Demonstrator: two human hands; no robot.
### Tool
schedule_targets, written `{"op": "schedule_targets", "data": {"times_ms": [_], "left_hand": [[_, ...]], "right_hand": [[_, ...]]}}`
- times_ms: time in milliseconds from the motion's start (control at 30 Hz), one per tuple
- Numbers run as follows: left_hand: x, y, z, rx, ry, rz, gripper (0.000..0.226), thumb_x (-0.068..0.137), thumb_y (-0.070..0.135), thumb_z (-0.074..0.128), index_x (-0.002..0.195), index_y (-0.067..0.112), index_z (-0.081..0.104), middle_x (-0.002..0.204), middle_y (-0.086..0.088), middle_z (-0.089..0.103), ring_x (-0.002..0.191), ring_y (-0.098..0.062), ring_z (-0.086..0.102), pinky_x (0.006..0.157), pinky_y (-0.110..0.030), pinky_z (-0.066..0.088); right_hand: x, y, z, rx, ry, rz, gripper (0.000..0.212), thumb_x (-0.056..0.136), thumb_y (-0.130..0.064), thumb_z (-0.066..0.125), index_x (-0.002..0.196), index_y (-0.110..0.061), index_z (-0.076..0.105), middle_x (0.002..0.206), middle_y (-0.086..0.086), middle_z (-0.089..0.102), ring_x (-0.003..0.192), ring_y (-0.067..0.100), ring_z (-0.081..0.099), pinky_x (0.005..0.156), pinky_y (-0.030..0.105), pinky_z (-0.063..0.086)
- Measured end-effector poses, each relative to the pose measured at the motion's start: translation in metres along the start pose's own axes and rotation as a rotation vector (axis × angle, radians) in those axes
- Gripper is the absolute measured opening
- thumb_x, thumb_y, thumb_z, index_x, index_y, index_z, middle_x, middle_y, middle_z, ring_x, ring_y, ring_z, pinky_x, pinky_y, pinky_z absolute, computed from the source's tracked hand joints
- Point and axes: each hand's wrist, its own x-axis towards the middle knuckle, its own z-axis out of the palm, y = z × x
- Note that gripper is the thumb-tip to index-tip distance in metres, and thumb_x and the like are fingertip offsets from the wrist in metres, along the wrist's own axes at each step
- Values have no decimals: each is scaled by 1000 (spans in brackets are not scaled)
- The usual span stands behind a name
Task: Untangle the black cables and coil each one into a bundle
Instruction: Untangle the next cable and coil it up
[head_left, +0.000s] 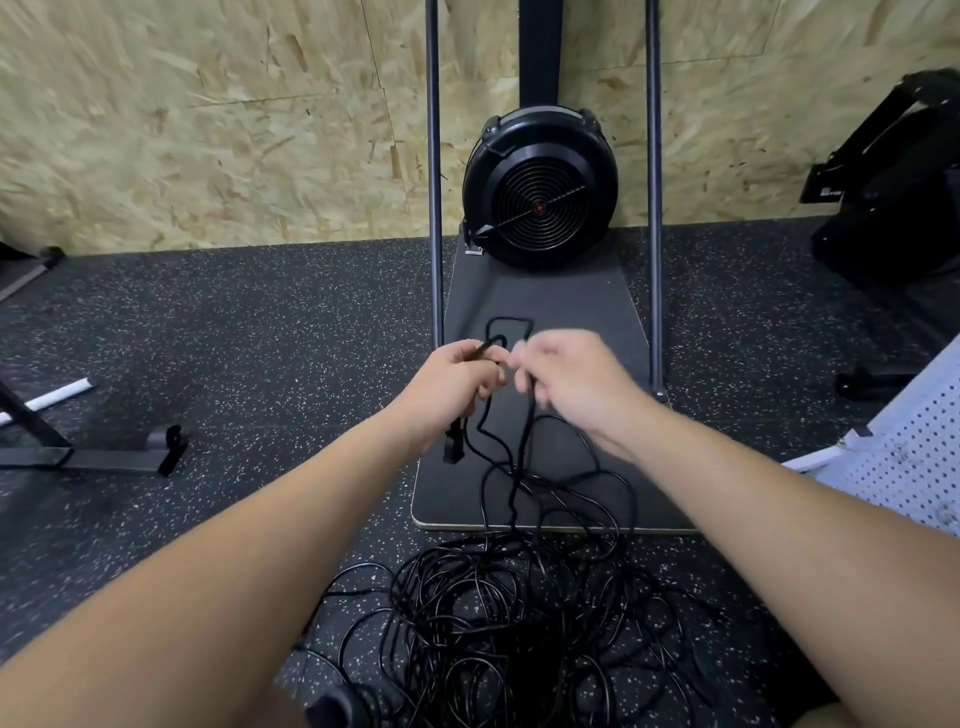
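A big tangle of black cables (519, 613) lies on the speckled floor in front of me. One black cable (511, 325) is lifted out of it and forms a small loop between my hands. My left hand (457, 376) grips this cable, and a black plug (453, 447) hangs just below that hand. My right hand (566, 374) pinches the same cable close beside the left, and strands drop from it down into the pile. The right hand is blurred.
A black fan machine (540, 187) stands on a dark base board (571, 296) between two upright poles (434, 156). A metal frame foot (104, 457) lies at the left, a white perforated panel (914, 447) at the right, and a black bag (898, 208) at the far right.
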Motion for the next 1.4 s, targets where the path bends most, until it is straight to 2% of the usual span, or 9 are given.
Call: {"op": "schedule_targets", "data": {"times_ms": [133,233,333,467,833,967,1067,1200,1400], "left_hand": [[-10,-7,5,177,-242,-45,45,85,-20,60,127,-5,65,109,-8,74,68,-9,54,55,-16,42],[-15,-13,11,256,-354,-13,30,92,-9,79,121,-3,73,103,-5,75,80,-1,64,69,-10,49],[-12,-15,13,285,-241,36,15,101,10,78,106,-4,78,73,8,67,61,-2,53,59,-13,40],[-6,-13,6,304,-112,82,21,103,30,78,90,14,84,84,-9,77,68,-18,50,56,-27,35],[-1,10,15,-82,3,40,24,105,30,75,84,18,72,87,-2,73,64,-9,42,53,-22,28],[3,16,18,-192,1,56,33,106,32,73,75,22,76,98,-14,61,65,-9,36,55,-23,22],[7,17,16,-249,20,59,26,107,29,72,83,19,77,100,-13,61,65,-8,36,59,-26,21],[10,20,9,-276,32,70,16,109,27,68,102,13,73,97,-5,69,65,-8,39,57,-21,26],[12,23,-8,-213,79,94,25,109,33,67,115,11,76,90,4,63,66,-10,41,55,-23,23]], "right_hand": [[15,-16,-26,224,91,-79,31,114,-26,55,102,-8,77,76,0,68,59,15,45,60,30,44],[22,-22,-38,357,125,-94,29,115,-22,55,104,-6,75,80,4,68,61,14,46,61,29,46],[27,-20,-44,445,130,-62,26,114,-19,55,109,-3,74,91,11,76,67,16,59,70,31,58],[28,-2,-49,227,116,39,17,107,-15,65,110,-6,79,101,10,83,80,17,75,83,33,66],[7,26,-23,-468,-452,113,10,103,-19,73,112,-19,76,106,1,82,79,14,79,63,27,56],[0,41,-3,-448,-589,161,30,103,-27,77,132,-20,70,132,-6,72,96,17,82,91,40,65],[2,44,4,-388,-554,147,18,102,-31,76,118,-22,79,114,-5,82,98,16,82,100,46,65],[4,39,4,-362,-478,83,15,101,-33,76,101,-20,84,91,-1,84,92,10,81,100,48,64],[-1,18,-2,-99,-462,82,23,108,-24,70,101,-3,78,98,8,83,98,20,83,95,39,64]]}}
